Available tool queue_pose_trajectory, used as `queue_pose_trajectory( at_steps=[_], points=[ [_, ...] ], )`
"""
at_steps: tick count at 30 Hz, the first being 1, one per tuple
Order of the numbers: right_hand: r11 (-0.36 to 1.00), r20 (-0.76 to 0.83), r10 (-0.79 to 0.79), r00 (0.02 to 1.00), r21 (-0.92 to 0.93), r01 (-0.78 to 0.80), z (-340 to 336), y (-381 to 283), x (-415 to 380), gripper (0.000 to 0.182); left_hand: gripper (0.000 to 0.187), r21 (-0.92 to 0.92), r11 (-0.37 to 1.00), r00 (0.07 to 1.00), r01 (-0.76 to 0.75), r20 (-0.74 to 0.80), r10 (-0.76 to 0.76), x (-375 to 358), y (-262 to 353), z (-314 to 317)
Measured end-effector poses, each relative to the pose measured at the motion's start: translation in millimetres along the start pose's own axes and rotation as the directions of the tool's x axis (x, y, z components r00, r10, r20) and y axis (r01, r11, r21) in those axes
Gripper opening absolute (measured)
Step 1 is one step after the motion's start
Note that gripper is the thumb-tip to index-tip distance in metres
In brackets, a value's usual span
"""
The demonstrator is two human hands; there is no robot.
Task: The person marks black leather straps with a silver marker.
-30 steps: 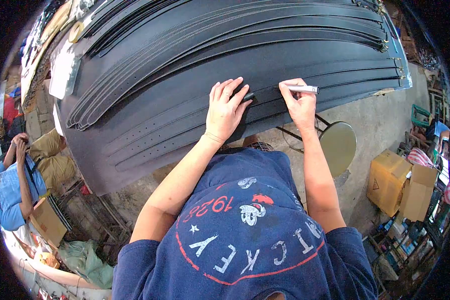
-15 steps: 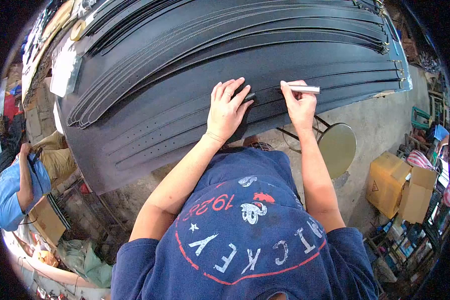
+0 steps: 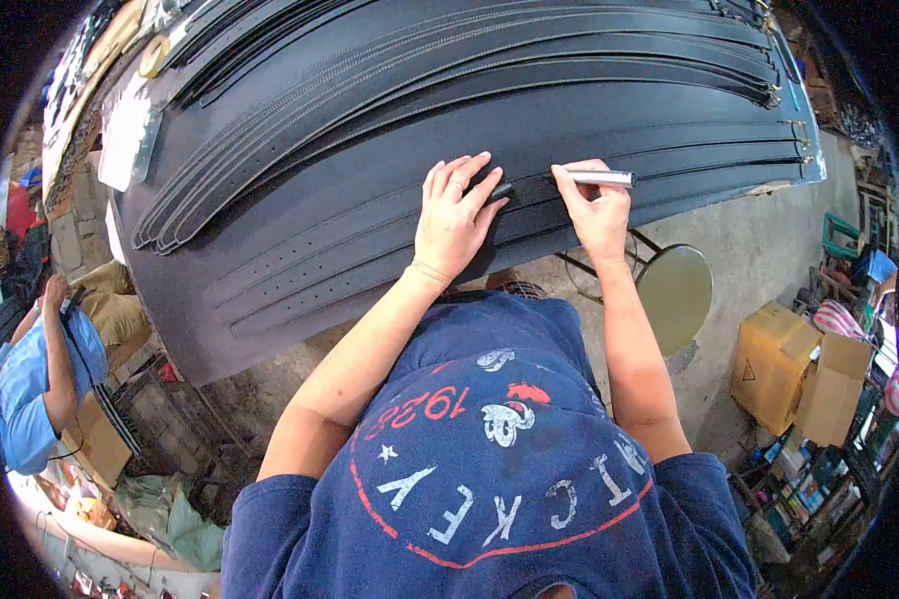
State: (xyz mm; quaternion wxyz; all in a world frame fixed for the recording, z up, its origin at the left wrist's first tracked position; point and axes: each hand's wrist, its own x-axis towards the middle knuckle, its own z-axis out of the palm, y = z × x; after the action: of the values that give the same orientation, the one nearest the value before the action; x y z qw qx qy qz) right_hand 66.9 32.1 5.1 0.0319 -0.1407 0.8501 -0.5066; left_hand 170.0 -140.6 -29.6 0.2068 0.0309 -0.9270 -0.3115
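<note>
Fingers of the left hand (image 3: 452, 222) lay spread and flat on a black belt strap (image 3: 370, 245), pressing it down so it would not slide; nothing was gripped in that hand. At its three o'clock, near but not touching, the right hand (image 3: 595, 215) was closed around a silver marker pen (image 3: 599, 178), the barrel lying almost level and pointing toward three o'clock, the tip end hidden behind the fingers, so I could not tell whether it met the leather. Between the two hands a small dark piece (image 3: 499, 190) sat on the strap just beside the left fingertips, seemingly as a guide for marking.

The strap lay at the near edge of a worktable (image 3: 185, 339) covered in many more black belts (image 3: 449, 70), fanned side by side toward twelve o'clock, buckles (image 3: 794, 125) gathered at two o'clock, probably to keep the ends aligned. A round stool (image 3: 674, 290) stood on the floor at four o'clock, cardboard boxes (image 3: 789, 369) beyond it. At eight o'clock another person in a blue shirt (image 3: 20, 384) was seated.
</note>
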Motion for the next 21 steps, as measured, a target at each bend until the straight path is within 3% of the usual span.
queue_pose_trajectory(
  at_steps=[4, 8, 9, 12, 13, 21],
  points=[
    [0.985, 0.038, -0.166, 0.985, -0.038, 0.168, 0.6, 1.0, -4.7, 0.011, 0.042, -0.008, 1.000, 1.000, 0.006, 0.001, -0.006, 0.1, -0.4, -0.7],
    [0.979, 0.025, -0.200, 0.979, -0.027, 0.201, 3.0, -0.9, -11.8, 0.014, 0.042, -0.004, 1.000, 1.000, 0.004, -0.003, -0.004, 0.2, -0.6, -0.7],
    [0.990, 0.027, -0.141, 0.990, -0.002, 0.141, 2.9, -3.2, -12.7, 0.013, 0.042, -0.006, 1.000, 1.000, 0.002, -0.004, -0.002, 0.1, -0.5, -0.8],
    [0.943, 0.038, 0.114, 0.993, 0.310, -0.120, 7.0, 12.2, -11.9, 0.011, 0.042, -0.015, 1.000, 1.000, -0.003, -0.011, 0.002, 0.7, -1.0, -1.0],
    [0.931, 0.048, 0.129, 0.990, 0.338, -0.138, 5.9, 15.3, -12.4, 0.010, 0.042, -0.022, 1.000, 1.000, -0.004, -0.013, 0.003, 0.9, -1.8, -0.6],
    [0.971, 0.068, 0.096, 0.993, 0.213, -0.108, 4.7, 14.6, -9.9, 0.010, 0.041, -0.022, 1.000, 1.000, -0.007, -0.017, 0.007, 1.3, -1.0, -1.2]
  ],
)
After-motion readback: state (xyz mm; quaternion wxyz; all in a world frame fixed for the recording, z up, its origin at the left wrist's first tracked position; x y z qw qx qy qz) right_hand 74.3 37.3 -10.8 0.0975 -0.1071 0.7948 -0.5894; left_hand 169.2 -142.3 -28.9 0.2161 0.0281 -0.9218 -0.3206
